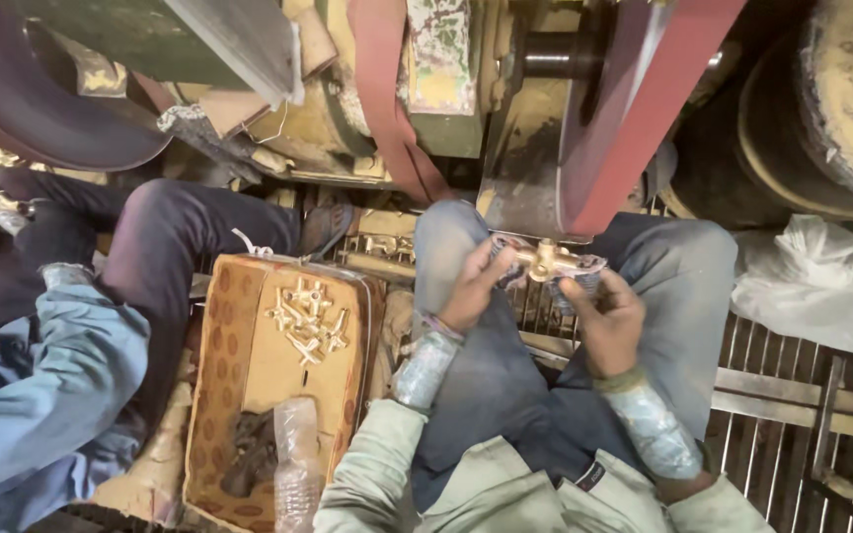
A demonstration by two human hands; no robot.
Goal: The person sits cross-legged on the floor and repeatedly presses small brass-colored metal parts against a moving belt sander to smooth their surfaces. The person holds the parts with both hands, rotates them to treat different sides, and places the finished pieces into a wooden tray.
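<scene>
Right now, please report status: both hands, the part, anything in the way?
Left hand and right hand both grip brass fitting. Fitting sits against the red sanding belt. Nothing between them.

- The brass fitting [546,261] is a small, shiny, gold-coloured piece with a rounded body and short stubs sticking out to the sides. It lies roughly level, its long axis running left to right, just under the lower edge of the red sanding belt [634,118], above the person's knees.
- It is pinched at both ends between the fingertips, which are wrapped in patterned cloth [584,271], so only its middle shows.
</scene>
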